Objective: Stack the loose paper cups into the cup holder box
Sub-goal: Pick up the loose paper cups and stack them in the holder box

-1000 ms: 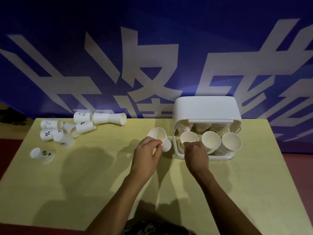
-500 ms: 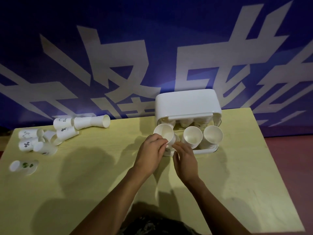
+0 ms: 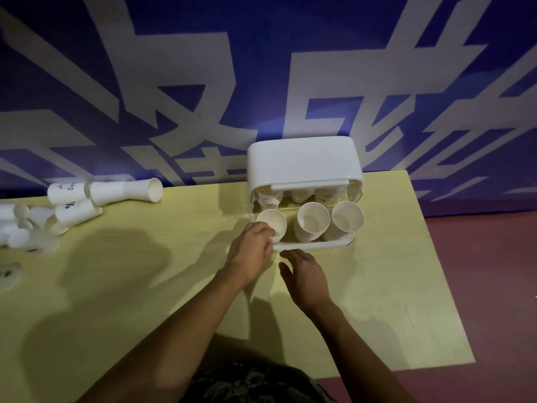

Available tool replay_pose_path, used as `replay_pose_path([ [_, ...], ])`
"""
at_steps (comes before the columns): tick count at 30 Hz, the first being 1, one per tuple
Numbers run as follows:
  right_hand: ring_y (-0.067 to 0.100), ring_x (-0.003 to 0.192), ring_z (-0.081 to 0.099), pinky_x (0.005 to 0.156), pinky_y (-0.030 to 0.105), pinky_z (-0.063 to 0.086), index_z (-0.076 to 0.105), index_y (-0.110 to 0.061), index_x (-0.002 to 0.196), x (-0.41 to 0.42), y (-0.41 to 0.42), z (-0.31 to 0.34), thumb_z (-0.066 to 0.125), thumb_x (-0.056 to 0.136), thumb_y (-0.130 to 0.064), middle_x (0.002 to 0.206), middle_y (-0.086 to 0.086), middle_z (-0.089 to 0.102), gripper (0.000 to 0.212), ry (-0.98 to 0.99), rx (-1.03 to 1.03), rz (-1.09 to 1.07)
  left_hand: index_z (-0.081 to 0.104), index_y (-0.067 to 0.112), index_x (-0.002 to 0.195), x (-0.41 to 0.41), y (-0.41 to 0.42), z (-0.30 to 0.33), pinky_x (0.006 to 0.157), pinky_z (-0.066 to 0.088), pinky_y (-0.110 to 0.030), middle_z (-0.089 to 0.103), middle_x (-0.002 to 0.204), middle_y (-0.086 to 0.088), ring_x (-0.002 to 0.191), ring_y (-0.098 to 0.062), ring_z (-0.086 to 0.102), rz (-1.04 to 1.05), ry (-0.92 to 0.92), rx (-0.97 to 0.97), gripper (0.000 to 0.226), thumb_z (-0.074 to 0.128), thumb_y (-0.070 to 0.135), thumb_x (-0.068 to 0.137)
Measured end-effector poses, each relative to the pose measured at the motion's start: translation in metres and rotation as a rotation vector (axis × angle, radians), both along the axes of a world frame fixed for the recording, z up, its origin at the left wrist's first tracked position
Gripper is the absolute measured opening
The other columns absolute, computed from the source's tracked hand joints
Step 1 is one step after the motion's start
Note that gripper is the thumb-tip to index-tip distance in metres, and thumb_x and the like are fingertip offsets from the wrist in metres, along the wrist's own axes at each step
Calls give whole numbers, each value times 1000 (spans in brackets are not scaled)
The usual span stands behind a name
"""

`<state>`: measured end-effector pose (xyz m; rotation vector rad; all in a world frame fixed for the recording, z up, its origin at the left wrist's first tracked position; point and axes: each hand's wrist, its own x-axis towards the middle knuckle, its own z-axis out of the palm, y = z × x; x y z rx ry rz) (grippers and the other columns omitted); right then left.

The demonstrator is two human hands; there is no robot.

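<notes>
The white cup holder box [image 3: 303, 162] stands at the back of the yellow table [image 3: 145, 286], lid raised, with three stacks of white paper cups pointing out toward me. My left hand [image 3: 251, 251] grips the front cup [image 3: 273, 225] of the left stack, fingers curled on its rim and side. The middle stack [image 3: 312, 222] and right stack [image 3: 345, 218] sit untouched. My right hand [image 3: 305, 274] hovers just in front of the box's lower lip, fingers relaxed, holding nothing. Several loose cups [image 3: 75, 205] lie on their sides at the table's far left.
A blue wall banner [image 3: 261, 82] with large white characters runs right behind the table. One more printed cup [image 3: 8, 276] lies at the left edge. Reddish floor [image 3: 479, 286] shows past the table's right edge.
My left hand has carried the cup right and set it into the left stack in the box. My right hand has drawn back from the box front and opened.
</notes>
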<state>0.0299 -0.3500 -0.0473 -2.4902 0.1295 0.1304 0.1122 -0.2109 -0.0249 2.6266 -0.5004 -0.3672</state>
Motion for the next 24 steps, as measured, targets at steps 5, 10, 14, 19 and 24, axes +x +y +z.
replay_pose_path([
  [5,25,103,60,77,36,52,64,-17,118,19,43,-6,59,91,-21,115,1,66,29,10,22,127,59,23,124,-21,77,8,90,48,-32,56,124,7,113,-14,49,187,-12,11,31,51,23,94],
  [10,28,96,64,74,40,55,66,-15,114,44,106,-8,52,90,-28,109,5,68,30,7,42,296,59,23,123,-32,192,0,88,48,-30,61,121,4,111,-16,54,370,41,127,32,52,27,93],
  [14,24,104,62,81,37,54,65,-17,117,62,161,-8,56,92,-23,118,1,66,28,26,-32,376,64,20,117,-37,275,-4,83,52,-32,66,113,0,103,-20,60,558,38,122,29,59,25,88],
  [19,22,108,59,82,34,52,62,-19,123,88,224,-6,55,93,-24,120,0,64,31,89,-138,400,63,21,118,-28,358,-8,80,53,-33,64,114,0,103,-22,59,616,39,195,31,59,26,87],
  [24,23,103,61,80,35,53,63,-20,120,114,276,-6,58,91,-24,116,0,66,30,123,-171,348,58,18,124,9,434,-11,83,49,-36,61,120,-4,108,-26,55,648,7,207,36,58,26,89],
])
